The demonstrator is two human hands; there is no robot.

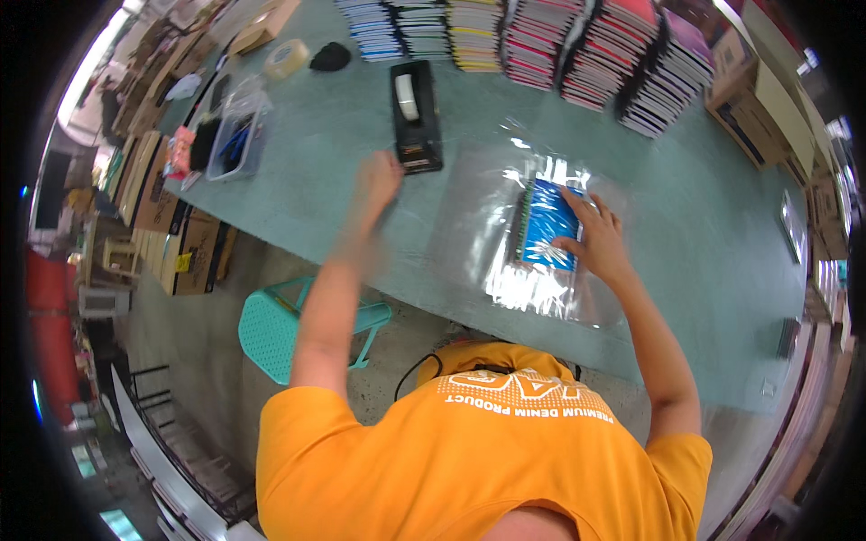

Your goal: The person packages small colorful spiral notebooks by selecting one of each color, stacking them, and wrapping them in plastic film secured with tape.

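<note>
A blue spiral-bound notebook (550,221) lies beneath or inside a wide clear plastic sheet or bag (465,221); which, I cannot tell. My right hand (600,236) rests on the notebook's right side, thumb and fingers apart, pressing on it. To the left, my left hand (379,180) is curled at the near end of a black tape dispenser (417,122), which carries a pale roll. That hand and its forearm are smeared by motion. The fingers look closed, and anything between them is too small to make out.
Tall stacks of colourful notebooks (532,41) line the table's (316,171) far side. At the left stand a clear plastic bin (239,144), a tape roll (286,59) and a black lump (330,57). Cardboard boxes (753,108) sit far right. A turquoise stool (271,334) stands below the near edge.
</note>
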